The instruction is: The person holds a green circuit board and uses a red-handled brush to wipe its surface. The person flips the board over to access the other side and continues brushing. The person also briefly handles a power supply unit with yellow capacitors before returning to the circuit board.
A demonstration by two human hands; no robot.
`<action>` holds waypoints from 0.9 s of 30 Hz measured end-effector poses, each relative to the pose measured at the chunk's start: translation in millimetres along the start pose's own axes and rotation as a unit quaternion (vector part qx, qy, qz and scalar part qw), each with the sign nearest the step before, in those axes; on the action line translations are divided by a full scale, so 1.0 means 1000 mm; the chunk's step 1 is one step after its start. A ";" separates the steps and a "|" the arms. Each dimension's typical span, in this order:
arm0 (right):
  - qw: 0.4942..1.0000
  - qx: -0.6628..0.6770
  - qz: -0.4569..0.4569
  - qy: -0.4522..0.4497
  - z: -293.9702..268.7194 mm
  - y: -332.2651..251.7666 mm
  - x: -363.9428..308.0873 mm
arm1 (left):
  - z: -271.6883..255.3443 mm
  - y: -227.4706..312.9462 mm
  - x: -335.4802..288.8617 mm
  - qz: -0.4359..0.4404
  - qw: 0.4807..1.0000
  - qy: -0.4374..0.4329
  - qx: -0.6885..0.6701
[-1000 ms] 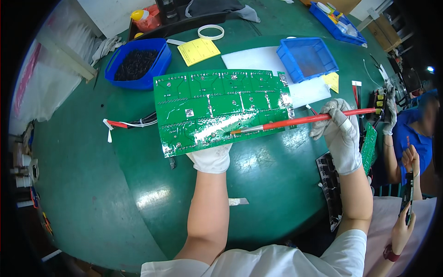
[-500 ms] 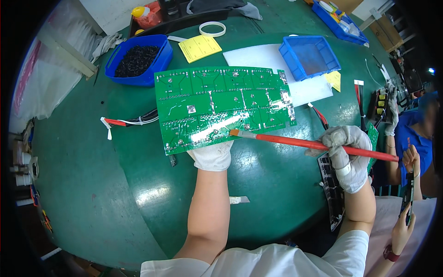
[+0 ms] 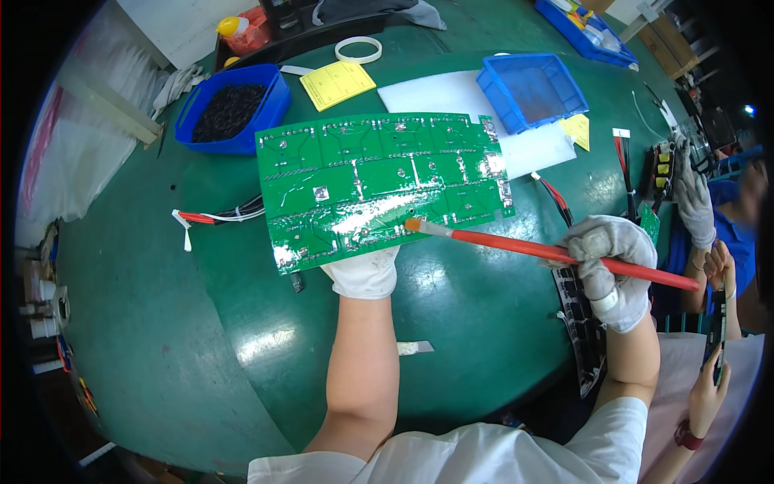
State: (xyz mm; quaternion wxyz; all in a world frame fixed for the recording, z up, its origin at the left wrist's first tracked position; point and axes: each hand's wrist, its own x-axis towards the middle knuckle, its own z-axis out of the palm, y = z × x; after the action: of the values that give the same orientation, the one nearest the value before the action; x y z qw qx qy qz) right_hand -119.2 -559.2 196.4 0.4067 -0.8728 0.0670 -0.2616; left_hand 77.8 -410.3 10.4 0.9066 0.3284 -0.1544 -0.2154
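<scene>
Wired parts trail from a large green circuit board, solder side up, which my left hand holds from below. Its white glove shows at the near edge; the fingers are hidden under the board. A wet-looking gloss shines on the board's near half. In my gloved right hand, closed round the handle, is a paintbrush with a long red handle. Its orange-brown bristles touch or hover just over the board, near the middle of the near edge; which, I cannot tell.
Beyond the board are a blue bin of black parts, a yellow pad, a tape roll and a blue tray on white foam. A blade lies nearby. At right, a co-worker's gloved hand and another person's hand are close.
The view has shifted slightly, so the surroundings sit further left. Relative to the board, the brush tip has moved a little to the right. Both hands keep their hold.
</scene>
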 end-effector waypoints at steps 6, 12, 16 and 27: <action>1.000 -0.011 -0.001 -0.027 -0.004 0.004 0.003 | -0.012 -0.010 -0.002 0.068 0.967 -0.027 0.243; 0.999 -0.019 -0.025 -0.013 -0.020 0.005 0.002 | -0.013 -0.009 -0.002 0.127 0.907 -0.032 0.400; 0.999 0.017 -0.010 0.030 -0.020 0.006 0.001 | -0.015 -0.008 -0.001 0.168 0.845 -0.034 0.506; 0.992 0.092 0.078 0.047 -0.030 0.018 -0.009 | -0.016 -0.005 0.001 0.285 0.637 -0.023 0.715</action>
State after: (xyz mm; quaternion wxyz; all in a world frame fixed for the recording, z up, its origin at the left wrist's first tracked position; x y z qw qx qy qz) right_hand -140.4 -588.4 194.8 0.5007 -0.8104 0.1302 -0.2751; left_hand 83.5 -405.6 -4.5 0.4008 0.8090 -0.3671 0.2240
